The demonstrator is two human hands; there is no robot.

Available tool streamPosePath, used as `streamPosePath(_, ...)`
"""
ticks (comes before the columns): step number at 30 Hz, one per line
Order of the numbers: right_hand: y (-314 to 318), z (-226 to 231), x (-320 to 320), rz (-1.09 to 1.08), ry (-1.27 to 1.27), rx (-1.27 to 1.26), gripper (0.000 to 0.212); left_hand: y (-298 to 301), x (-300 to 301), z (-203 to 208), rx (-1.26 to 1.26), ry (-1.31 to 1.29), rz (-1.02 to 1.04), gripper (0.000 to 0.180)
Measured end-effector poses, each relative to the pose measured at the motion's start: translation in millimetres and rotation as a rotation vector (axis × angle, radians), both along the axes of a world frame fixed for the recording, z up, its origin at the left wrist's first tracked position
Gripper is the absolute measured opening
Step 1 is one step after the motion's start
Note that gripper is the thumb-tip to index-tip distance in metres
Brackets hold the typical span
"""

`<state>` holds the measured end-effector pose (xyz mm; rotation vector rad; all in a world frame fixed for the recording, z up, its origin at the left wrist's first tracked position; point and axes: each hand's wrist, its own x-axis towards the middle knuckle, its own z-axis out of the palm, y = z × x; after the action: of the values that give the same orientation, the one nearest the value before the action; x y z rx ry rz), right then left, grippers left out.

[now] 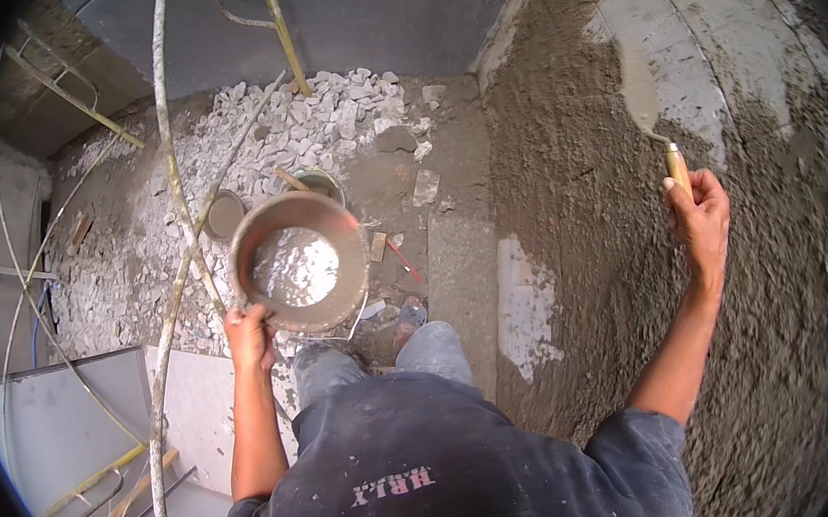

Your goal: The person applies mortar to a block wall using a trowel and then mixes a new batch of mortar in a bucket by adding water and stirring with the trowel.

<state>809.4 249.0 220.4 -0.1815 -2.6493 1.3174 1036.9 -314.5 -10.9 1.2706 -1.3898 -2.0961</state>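
My left hand [251,337] is closed on the near rim of a round bucket [348,304], held up in front of my legs. Wet, shiny grey mortar [296,265] lies in the bottom of it. Off to the right, my right hand [701,218] grips the wooden handle of a trowel [638,89], its fingers wrapped round it. The mortar-smeared blade points away from me, over the edge of a pale bare patch [694,46] on the wall. Whether the blade touches the wall I cannot tell. Rough grey mortar [581,175] coats the wall around it.
Yellow and white scaffold poles [174,181] cross the left side, close to the bucket. Broken rubble [323,115] covers the floor beyond. A second bucket [324,184] and a small round container [226,215] stand behind the held one. Another bare patch [527,304] shows low on the wall.
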Motion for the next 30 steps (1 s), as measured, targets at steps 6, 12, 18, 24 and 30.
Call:
streamPosePath(6, -156.6, 36.9, 103.3, 0.459, -0.125, 0.589, 0.026, 9.1, -6.2, 6.9, -0.062, 0.057, -0.298, 0.016)
streamPosePath(12, -259.7, -26.9, 176.5, 0.749, 0.136, 1.103, 0.012, 24.6, 11.9, 50.8, -0.376, 0.097, -0.544, 0.015)
streamPosePath(18, -275.6, -29.9, 170.8, 0.946, -0.085, 1.126, 0.009, 37.4, 42.3, 102.9, -0.316, 0.213, -0.630, 0.014)
streamPosePath(24, -231.4, -109.5, 229.0, 0.883, -0.291, 0.388, 0.020, 31.6, 65.8, 84.9, -0.223, 0.174, -0.603, 0.015)
streamPosePath(30, -256.5, -126.7, 303.8, 0.520, -0.301, -0.026, 0.026, 28.7, 81.3, 98.8, 0.040, 0.178, -0.471, 0.013)
